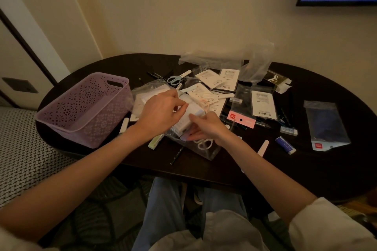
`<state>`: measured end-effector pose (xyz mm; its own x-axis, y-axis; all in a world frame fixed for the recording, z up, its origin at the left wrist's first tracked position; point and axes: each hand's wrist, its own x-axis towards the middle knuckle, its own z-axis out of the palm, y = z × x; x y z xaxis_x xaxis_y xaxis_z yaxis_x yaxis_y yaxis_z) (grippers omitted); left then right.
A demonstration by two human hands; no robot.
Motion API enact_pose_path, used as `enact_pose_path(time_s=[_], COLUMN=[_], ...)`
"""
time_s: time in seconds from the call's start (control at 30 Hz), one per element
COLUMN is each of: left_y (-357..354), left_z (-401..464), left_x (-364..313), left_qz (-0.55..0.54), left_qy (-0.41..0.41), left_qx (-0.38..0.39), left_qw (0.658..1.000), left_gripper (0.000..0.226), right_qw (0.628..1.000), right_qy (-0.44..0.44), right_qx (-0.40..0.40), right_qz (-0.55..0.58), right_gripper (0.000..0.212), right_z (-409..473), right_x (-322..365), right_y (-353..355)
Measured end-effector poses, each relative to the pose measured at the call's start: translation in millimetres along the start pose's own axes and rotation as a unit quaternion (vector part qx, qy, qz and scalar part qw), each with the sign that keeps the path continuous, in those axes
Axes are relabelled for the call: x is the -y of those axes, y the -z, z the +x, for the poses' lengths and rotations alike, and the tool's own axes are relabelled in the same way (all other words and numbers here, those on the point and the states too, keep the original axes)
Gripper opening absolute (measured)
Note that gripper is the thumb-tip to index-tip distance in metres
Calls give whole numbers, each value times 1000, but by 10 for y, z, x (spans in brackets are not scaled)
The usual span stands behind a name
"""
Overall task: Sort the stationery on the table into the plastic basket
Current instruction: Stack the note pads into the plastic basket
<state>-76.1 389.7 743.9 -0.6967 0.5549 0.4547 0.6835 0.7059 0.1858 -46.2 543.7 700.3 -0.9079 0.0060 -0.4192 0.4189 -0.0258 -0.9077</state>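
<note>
White, light and stiff, the packet (188,116) sits mid-table in slippery wrap. Left hand (161,112) and right hand (204,127) pinch it; better held by its edges

You have one view, from your head: it looks forward and steeply down, close over the worktop (306,169), with your forearms reaching in from below and the wall (183,16) behind.
</note>
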Motion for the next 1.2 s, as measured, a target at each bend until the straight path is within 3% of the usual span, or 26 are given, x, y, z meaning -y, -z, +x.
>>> enact_pose_path(time_s=[0.13,0.33,0.67,0.77,0.87,0.93,1.03,1.1,1.2], left_y=[-38,-118,-101,-120,-196,-260,-333,-352,-383], left_z=[-6,-21,-51,-99,-188,-254,-314,-326,-355], left_x=[12,37,62,39,34,39,21,10,-8], left_qz=[-14,-57,-69,-74,-80,-76,-62,-54,-29], left_qy=[-3,-34,-36,-22,-14,-18,-20,-18,-27], left_qx=[6,34,36,30,43,64,83,79,60], left_qw=[1000,997,996,997,996,995,994,995,997], left_gripper=[27,21,22,20,25,28,34,37,42], right_qw=[999,982,969,990,993,963,871,857,916], right_qy=[0,19,-3,-1,63,145,227,205,156], right_qx=[23,36,24,1,-96,-191,-304,-284,-193], right_qz=[-25,187,245,140,-30,-125,-313,-377,-317], right_gripper=[41,36,37,29,20,17,28,44,48], right_z=[7,9,51,-17,-105,-122,-85,-23,25], right_x=[-14,-105,-141,-130,-103,-111,-161,-190,-173], right_y=[33,21,-11,116,297,447,681,786,824])
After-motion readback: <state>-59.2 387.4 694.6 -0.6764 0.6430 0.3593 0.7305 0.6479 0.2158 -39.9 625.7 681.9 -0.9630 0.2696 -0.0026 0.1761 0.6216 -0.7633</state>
